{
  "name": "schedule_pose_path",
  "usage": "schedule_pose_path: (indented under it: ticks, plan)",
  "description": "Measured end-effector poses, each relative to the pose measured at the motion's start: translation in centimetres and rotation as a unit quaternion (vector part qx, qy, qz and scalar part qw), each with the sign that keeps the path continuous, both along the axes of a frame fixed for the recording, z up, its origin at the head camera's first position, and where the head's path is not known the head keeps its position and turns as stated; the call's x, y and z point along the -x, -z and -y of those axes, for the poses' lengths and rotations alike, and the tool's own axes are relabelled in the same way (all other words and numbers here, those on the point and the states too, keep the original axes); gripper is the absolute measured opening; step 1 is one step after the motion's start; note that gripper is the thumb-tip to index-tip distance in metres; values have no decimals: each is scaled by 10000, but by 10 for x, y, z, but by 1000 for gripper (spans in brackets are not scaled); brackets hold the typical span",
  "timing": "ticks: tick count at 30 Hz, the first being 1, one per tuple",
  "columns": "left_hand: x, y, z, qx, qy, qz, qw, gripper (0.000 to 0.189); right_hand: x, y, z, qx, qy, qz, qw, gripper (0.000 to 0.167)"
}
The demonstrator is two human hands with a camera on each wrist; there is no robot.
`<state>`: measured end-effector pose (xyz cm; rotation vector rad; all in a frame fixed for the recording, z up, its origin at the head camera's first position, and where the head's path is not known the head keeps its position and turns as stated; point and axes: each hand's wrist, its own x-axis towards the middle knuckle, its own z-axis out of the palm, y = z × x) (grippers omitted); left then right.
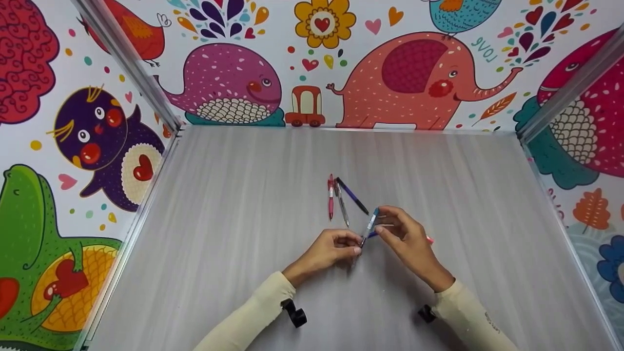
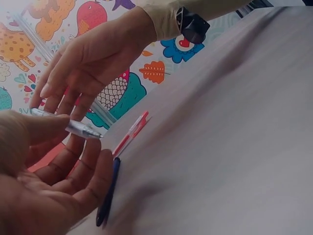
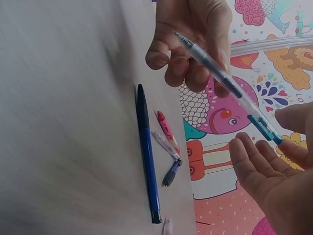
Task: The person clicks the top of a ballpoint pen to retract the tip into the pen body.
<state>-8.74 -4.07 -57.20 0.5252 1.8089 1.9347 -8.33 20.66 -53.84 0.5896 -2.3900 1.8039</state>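
My left hand [image 1: 324, 251] pinches a clear ballpoint pen [image 3: 239, 98] between thumb and fingers, toward its writing end. The pen is tilted above the table, its metal tip [image 3: 177, 34] bare and its clip and button end teal. At that teal end is my right hand [image 1: 412, 246], an index fingertip touching the button; its thumb stands apart from the barrel and the other fingers are loosely bent. Under the hands lies a blue pen [image 3: 148, 152] with a black grip, partly hidden in the head view. A red pen [image 2: 131, 133] lies near it, mostly behind my right hand in the head view.
Beyond the hands, a pink pen [image 1: 331, 197], a clear grey pen [image 1: 342, 204] and a dark blue pen with black ends [image 1: 352, 195] lie close together on the grey table [image 1: 234, 195]. Cartoon-printed panels [image 1: 312, 63] with metal edge rails [image 1: 129, 63] border the table.
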Motion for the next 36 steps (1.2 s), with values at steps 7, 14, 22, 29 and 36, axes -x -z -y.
schedule_pose_path:
  ticks: [7, 14, 22, 29, 36]
  plan:
    - [-6, 0, -4, -143, 3, 433, 9990, 29, -1, -5, 3, 93, -259, 419, 9987, 48]
    - [-11, 2, -9, -461, -73, 982, 9941, 25, -2, -5, 6, -43, -463, 555, 9974, 54]
    - [-13, 4, -11, -888, -131, 1414, 9859, 21, 0, -8, 8, -236, -532, 537, 9969, 60]
    - [-15, 6, -11, -1127, -64, 1627, 9802, 20, -1, -8, 8, -299, -568, 475, 9968, 61]
    - [-16, 8, -12, -1220, -70, 1793, 9762, 19, -1, -7, 9, -229, -578, 497, 9968, 61]
